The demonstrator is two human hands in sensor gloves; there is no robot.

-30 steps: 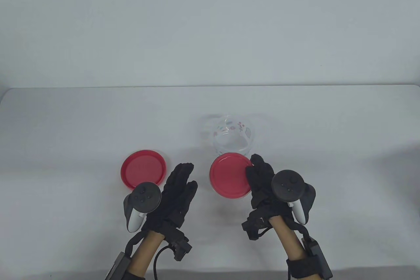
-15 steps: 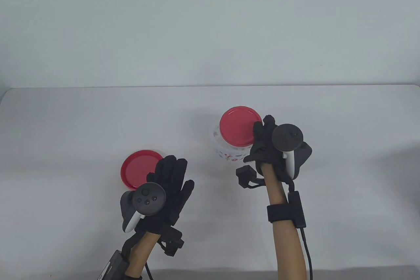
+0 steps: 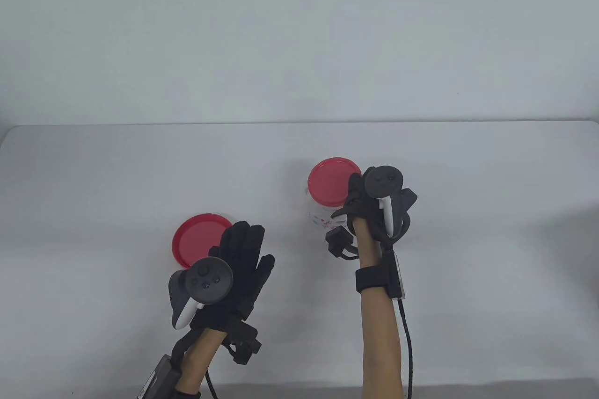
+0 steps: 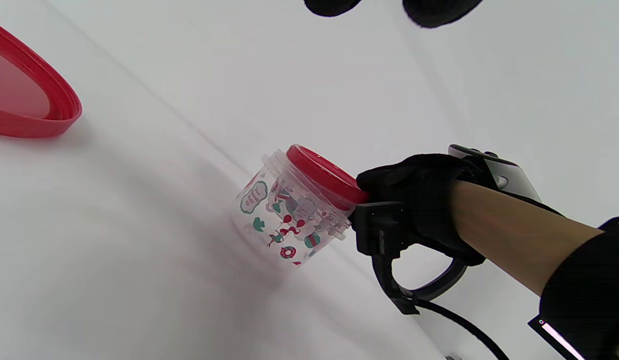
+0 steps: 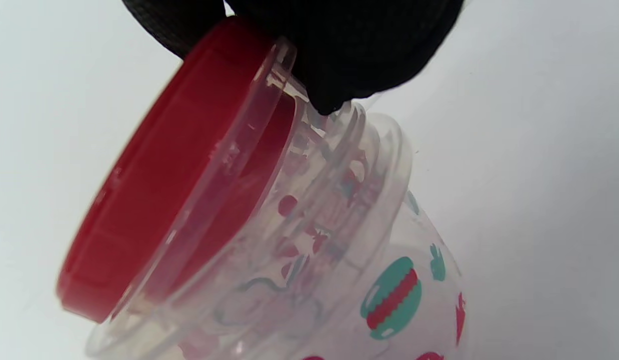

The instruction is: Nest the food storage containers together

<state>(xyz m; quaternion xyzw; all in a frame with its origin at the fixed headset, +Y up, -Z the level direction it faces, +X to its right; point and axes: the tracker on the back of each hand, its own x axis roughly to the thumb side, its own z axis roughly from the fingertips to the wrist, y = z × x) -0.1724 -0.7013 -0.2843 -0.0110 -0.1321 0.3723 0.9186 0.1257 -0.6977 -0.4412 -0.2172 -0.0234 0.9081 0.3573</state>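
Observation:
A clear printed container [image 3: 322,219] stands at mid table with a red lid [image 3: 332,181] on its top. My right hand [image 3: 354,191] grips that lid at its right edge. In the right wrist view the lid [image 5: 154,175] sits on an inner clear tub nested in the printed outer tub [image 5: 399,280], with my fingertips [image 5: 339,65] at the rim. A second red lid [image 3: 196,236] lies on the table to the left. My left hand [image 3: 245,249] hovers flat and empty beside it, fingers spread. The left wrist view shows the container [image 4: 289,220] and the loose lid [image 4: 29,105].
The white table [image 3: 468,230] runs to a far edge against a plain white wall. Cables hang from both wrists near the table's front edge.
My right hand carried the red lid from the front of the table up and onto the clear container. My left hand shifted slightly toward the loose lid.

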